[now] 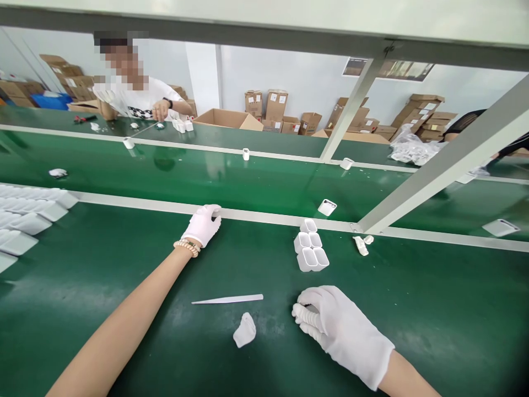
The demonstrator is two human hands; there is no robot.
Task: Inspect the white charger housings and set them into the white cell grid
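- While the right hand (343, 331) curls inward, its gloved fingers hide the gap; something greyish perhaps shows there, though I cannot tell whether it is held.
- The left hand (200, 228), also gloved, is at the pale rail (264, 216), thumb and fingers bent (their tips partly hidden, so I cannot tell its grip).
- Five open white cups (308, 257) stand clustered just beyond the right hand.
- A pointed white stick (231, 299) and a white scrap (245, 331) lie nearby.
- White boxes (31, 221) are cut off at left.
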